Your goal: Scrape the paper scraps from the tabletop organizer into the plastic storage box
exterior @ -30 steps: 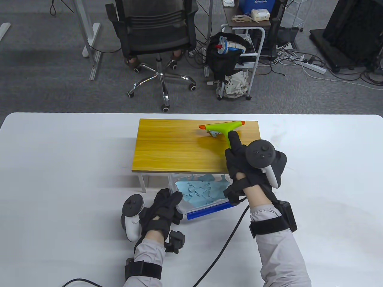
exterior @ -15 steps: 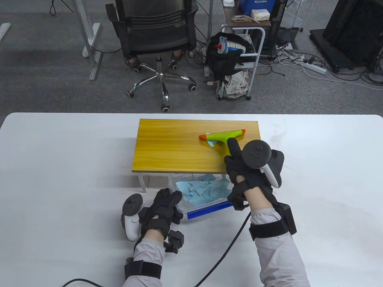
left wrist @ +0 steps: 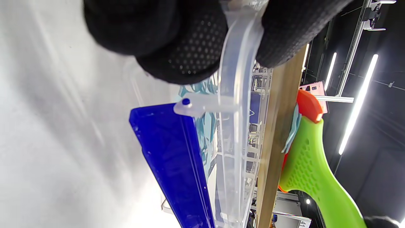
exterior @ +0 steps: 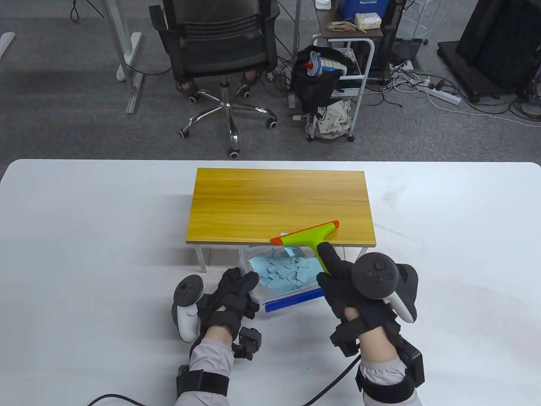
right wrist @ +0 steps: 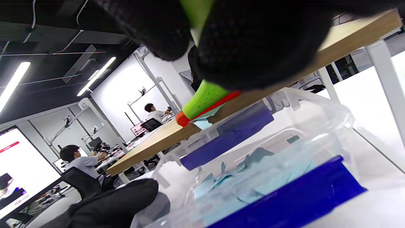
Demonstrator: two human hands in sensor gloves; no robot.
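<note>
Since a second ago the scraper (exterior: 310,235), gripped by the right hand (exterior: 355,292), is drawn back to the shelf's (exterior: 253,203) near edge, a scrap (right wrist: 202,123) is tipped toward the box (exterior: 291,292) pinched by the left hand (exterior: 230,298), so this sweep is judged nearly done.

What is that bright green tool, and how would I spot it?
Find the wooden organizer standing on the white table. At its near edge, above the clear plastic storage box of blue paper scraps, the right hand grips a T-shaped scraper. Nothing else here is lime green with orange tips.
</note>
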